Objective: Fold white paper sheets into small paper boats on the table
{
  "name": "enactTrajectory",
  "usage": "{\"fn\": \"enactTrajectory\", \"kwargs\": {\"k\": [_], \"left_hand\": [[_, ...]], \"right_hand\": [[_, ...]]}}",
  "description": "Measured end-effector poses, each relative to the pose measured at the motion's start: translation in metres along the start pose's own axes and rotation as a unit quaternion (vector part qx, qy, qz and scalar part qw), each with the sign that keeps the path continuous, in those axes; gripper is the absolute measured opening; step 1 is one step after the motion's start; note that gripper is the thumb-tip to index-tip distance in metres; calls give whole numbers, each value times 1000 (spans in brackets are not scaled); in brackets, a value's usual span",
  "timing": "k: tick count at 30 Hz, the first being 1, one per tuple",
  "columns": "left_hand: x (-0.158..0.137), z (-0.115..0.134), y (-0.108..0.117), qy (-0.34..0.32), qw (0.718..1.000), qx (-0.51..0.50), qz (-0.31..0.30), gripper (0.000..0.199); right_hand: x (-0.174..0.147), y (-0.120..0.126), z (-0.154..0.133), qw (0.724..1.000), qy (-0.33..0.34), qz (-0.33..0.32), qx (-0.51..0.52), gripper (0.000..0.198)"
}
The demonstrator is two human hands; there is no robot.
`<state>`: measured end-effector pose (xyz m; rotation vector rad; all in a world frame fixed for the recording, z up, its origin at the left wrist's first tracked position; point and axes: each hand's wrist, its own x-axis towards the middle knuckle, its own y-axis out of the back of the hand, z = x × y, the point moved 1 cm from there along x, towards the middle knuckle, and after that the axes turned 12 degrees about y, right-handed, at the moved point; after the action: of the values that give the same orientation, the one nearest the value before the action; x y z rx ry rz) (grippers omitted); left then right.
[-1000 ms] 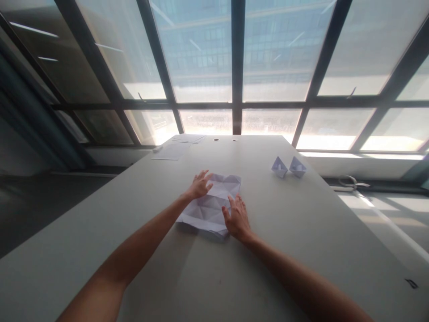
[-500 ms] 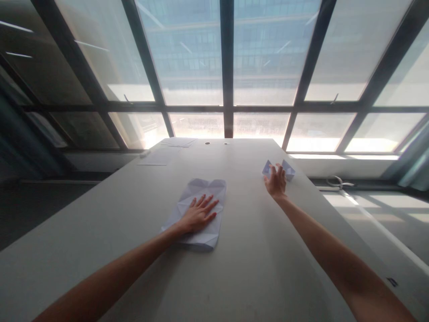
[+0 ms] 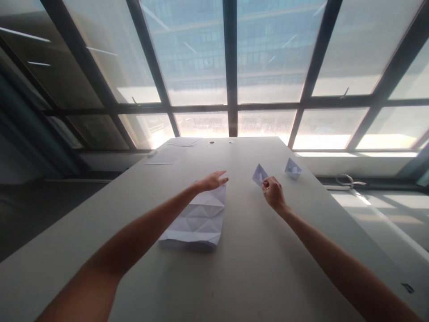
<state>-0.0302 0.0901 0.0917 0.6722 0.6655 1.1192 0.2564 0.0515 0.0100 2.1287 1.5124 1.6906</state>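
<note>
A creased sheet of white paper [image 3: 197, 219] lies on the white table, marked with a grid of triangular folds and curling up at its near edge. My left hand [image 3: 212, 181] hovers above the far edge of this sheet, fingers stretched and apart, holding nothing. Off to the right, my right hand [image 3: 274, 192] pinches the near corner of a folded paper boat [image 3: 259, 174]. Another paper boat [image 3: 293, 169] sits by the table's right edge, apart from the hand.
Flat sheets of paper [image 3: 164, 156] lie at the table's far left, near a small pale object [image 3: 152, 154]. The table [image 3: 254, 268] reaches up to a wall of framed windows. A white cable [image 3: 350, 181] shows beyond its right edge.
My left hand has lifted off the creased sheet and moved towards its far edge. My right hand has taken one paper boat and drawn it leftward, away from the other.
</note>
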Motion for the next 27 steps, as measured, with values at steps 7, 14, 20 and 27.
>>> {"fn": "enactTrajectory", "kwargs": {"k": [7, 14, 20, 27], "left_hand": [[16, 22, -95, -20, 957, -283, 56, 45], [1, 7, -117, -47, 955, -283, 71, 18], [-11, 15, -133, -107, 958, -266, 21, 30], [-15, 11, -132, -101, 951, -285, -71, 28]], "right_hand": [[-57, 9, -103, 988, 44, -45, 142, 13], [-57, 6, -87, 978, -55, 27, 198, 24], [-51, -12, -53, 944, -132, -67, 296, 32], [-52, -6, -45, 923, -196, -62, 326, 30]]}}
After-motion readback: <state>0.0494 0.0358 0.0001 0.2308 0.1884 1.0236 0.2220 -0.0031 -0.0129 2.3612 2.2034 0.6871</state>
